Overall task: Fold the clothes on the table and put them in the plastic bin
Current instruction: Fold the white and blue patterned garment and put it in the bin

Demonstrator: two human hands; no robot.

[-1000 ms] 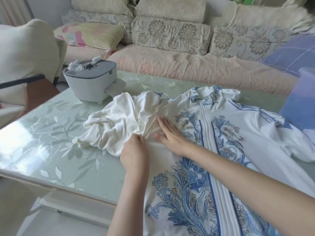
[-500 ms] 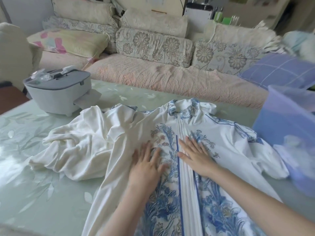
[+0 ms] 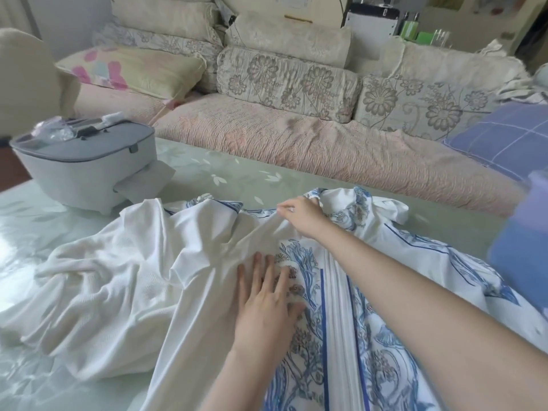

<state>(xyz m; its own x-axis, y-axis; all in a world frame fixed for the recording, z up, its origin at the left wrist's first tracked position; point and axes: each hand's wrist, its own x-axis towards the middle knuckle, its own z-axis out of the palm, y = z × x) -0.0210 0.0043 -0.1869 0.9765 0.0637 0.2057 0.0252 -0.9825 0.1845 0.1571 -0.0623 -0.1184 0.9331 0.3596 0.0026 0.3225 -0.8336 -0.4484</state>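
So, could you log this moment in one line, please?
left hand: flat on patterned garment | right hand: pinching its upper edge | fold: not started

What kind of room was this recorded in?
Probably a home living room. A sofa with floral cushions stands behind a leaf-patterned table, and a blue-and-white garment lies spread on the table for folding.

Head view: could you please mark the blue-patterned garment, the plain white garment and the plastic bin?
blue-patterned garment (image 3: 338,336), head view, centre stripe.
plain white garment (image 3: 98,295), head view, crumpled middle.
plastic bin (image 3: 522,256), head view, side wall.
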